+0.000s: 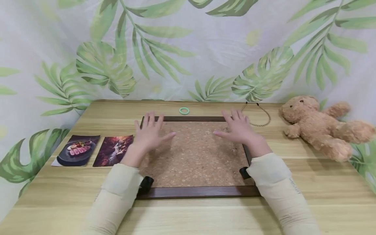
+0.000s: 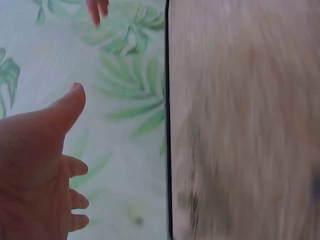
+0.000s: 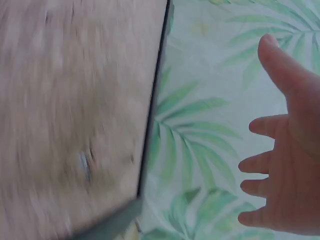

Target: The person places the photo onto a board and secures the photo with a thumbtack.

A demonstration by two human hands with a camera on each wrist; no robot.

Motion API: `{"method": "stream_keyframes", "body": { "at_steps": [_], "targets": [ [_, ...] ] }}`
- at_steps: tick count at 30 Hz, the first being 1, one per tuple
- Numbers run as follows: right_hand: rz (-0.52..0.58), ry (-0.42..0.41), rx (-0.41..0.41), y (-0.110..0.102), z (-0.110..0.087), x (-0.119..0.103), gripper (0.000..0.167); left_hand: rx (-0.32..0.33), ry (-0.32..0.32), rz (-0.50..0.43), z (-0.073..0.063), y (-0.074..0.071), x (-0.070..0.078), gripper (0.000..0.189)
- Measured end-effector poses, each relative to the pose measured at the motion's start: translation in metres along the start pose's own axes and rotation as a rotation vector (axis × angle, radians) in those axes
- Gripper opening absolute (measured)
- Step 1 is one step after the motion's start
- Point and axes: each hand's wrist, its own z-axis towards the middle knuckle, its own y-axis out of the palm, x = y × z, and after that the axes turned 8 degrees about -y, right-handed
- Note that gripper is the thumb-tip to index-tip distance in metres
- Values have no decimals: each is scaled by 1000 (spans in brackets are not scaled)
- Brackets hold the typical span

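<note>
A cork board [image 1: 194, 156] with a dark brown frame lies on the wooden table in the head view. Over its left part is my left hand [image 1: 151, 133], fingers spread and thumb pointing inward. My right hand [image 1: 238, 129] is spread the same way over the right part. Neither hand holds anything. Both wrist views show the left hand [image 2: 35, 165] and right hand [image 3: 295, 165] with fingers extended, apart from the blurred cork surface. Small glints near the board's right side are too small to make out.
Two photo prints [image 1: 78, 150] lie left of the board, one a plated dish. Behind it sit a green ring [image 1: 184, 111] and a beaded chain [image 1: 268, 119]. A brown teddy bear [image 1: 317, 125] lies at the right. A leaf-print cloth [image 1: 176, 49] hangs behind the table.
</note>
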Motion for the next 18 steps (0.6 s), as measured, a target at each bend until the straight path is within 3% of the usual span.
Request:
{"method": "stream_keyframes", "body": {
  "at_steps": [8,18],
  "targets": [
    [44,-33,101,-14,-37,35,85,34,2,-107,-19,-12,-55,95],
    [265,11,212,-6,-84,78,76,62,-52,-307,-36,-10,-113,88]
  ]
}}
